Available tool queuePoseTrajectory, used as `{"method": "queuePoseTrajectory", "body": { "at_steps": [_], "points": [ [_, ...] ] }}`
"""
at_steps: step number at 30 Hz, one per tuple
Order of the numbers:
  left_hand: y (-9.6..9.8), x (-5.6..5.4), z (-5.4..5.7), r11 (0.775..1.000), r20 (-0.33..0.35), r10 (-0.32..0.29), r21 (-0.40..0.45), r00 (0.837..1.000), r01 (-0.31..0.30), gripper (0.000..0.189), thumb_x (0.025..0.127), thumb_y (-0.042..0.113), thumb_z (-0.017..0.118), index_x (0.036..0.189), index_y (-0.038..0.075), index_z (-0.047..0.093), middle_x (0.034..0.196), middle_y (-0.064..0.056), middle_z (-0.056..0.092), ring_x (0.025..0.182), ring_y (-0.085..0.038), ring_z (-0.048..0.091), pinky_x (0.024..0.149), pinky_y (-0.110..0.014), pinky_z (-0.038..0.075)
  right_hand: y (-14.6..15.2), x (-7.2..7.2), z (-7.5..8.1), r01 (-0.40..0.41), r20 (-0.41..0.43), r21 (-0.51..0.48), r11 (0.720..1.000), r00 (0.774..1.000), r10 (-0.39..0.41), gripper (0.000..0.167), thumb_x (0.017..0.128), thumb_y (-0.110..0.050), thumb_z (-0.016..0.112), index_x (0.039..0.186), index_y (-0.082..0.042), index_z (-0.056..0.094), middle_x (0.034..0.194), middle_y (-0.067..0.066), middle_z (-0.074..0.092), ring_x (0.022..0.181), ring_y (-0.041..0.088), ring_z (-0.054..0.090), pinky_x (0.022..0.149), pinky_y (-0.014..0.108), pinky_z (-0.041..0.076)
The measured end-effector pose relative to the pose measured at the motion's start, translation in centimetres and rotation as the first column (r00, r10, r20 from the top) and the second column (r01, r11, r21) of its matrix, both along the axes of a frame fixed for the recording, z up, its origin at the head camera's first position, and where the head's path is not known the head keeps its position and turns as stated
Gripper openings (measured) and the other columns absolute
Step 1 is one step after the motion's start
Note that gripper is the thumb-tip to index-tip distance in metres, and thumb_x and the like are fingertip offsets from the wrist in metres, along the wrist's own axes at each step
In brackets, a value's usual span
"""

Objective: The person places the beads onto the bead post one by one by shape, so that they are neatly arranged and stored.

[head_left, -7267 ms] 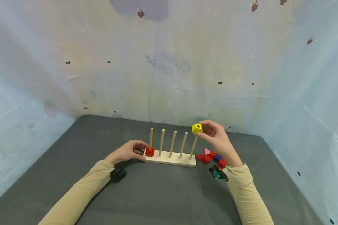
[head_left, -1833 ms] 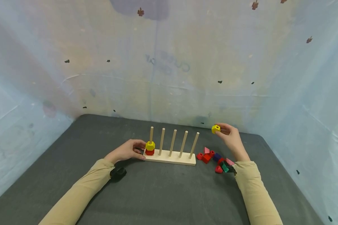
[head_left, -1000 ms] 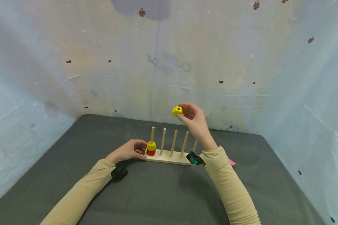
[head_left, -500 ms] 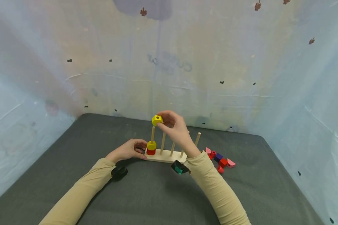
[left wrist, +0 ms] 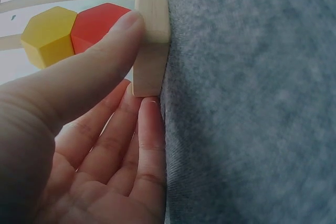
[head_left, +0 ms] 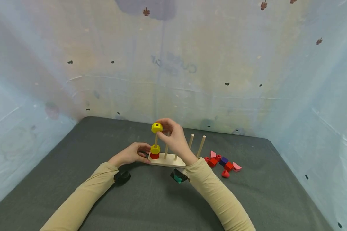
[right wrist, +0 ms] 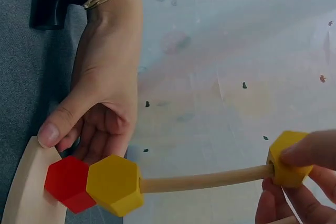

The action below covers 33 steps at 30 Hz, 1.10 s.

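A pale wooden peg board (head_left: 170, 160) stands on the dark table, its upright pegs in a row. My left hand (head_left: 130, 154) grips its left end, thumb on the base (left wrist: 152, 14) and fingertips against the end face. On the leftmost peg a red hexagonal bead (right wrist: 69, 183) sits lowest, with a yellow hexagonal bead (right wrist: 113, 184) directly on it. My right hand (head_left: 174, 138) pinches another yellow hexagonal bead (head_left: 156, 127) between thumb and fingers at the top of that peg (right wrist: 210, 178). The peg's tip meets this bead's hole. My right hand and forearm cover parts of the other pegs.
Right of the board lie loose beads: red cubes (head_left: 228, 166), a dark purple bead (head_left: 224, 161), pink wedge-shaped beads (head_left: 236, 167) and a rounded red bead (head_left: 225, 174). A pale sheet (head_left: 173, 80) hangs behind the dark table (head_left: 150, 202).
One yellow bead has come to rest on the red one. My right hand has since brought a second yellow bead leftward and lowered it onto the leftmost peg's top. My left hand stays put.
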<state>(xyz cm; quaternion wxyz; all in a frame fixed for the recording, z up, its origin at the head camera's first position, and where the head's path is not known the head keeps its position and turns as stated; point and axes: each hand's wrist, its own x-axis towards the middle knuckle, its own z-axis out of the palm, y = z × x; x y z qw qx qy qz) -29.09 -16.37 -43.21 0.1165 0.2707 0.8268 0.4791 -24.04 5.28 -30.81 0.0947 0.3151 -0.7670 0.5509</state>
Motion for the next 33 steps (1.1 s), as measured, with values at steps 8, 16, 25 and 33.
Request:
{"method": "queuePoseTrajectory", "body": {
  "at_steps": [8,16,25,33],
  "points": [
    [0.0,-0.5,-0.7,0.999,0.005,0.029,-0.02,1.0,-0.029,0.055,0.078,0.018,0.081,0.126,0.005,0.058,0.121,-0.009,0.06,0.11,-0.026,0.056,0.09,-0.038,0.049,-0.3,-1.8,-3.6,0.105,0.055,0.005,0.995,0.993,-0.105,0.037,0.088,-0.003,0.069,0.122,-0.005,0.056,0.11,0.009,0.062,0.096,0.023,0.06,0.084,0.035,0.052],
    [0.3,0.2,0.2,1.0,0.015,0.004,-0.005,1.0,-0.004,0.051,0.08,0.009,0.078,0.125,-0.001,0.057,0.122,-0.017,0.059,0.111,-0.034,0.055,0.092,-0.047,0.048,-0.6,-1.6,-6.0,0.17,0.106,0.039,0.985,0.979,-0.174,0.045,0.085,-0.002,0.071,0.125,-0.006,0.049,0.108,0.007,0.063,0.095,0.02,0.061,0.089,0.036,0.051],
    [0.0,0.0,-0.2,1.0,0.0,0.017,-0.008,1.0,-0.017,0.055,0.079,0.016,0.079,0.127,0.004,0.057,0.123,-0.012,0.059,0.11,-0.028,0.056,0.091,-0.04,0.049,-0.4,-1.6,-7.4,0.134,0.158,0.08,0.988,0.977,-0.145,0.043,0.089,0.001,0.065,0.128,-0.001,0.047,0.114,0.011,0.064,0.104,0.023,0.061,0.091,0.034,0.05],
    [-0.1,-0.1,-0.4,1.0,-0.003,0.008,-0.003,1.0,-0.008,0.055,0.078,0.017,0.08,0.126,0.003,0.057,0.122,-0.013,0.059,0.11,-0.029,0.056,0.091,-0.04,0.049,0.9,-0.6,-7.0,0.098,0.133,0.155,0.983,0.984,-0.119,0.059,0.088,-0.001,0.066,0.141,-0.009,0.04,0.126,0.011,0.059,0.113,0.027,0.057,0.096,0.04,0.046]
  ]
}}
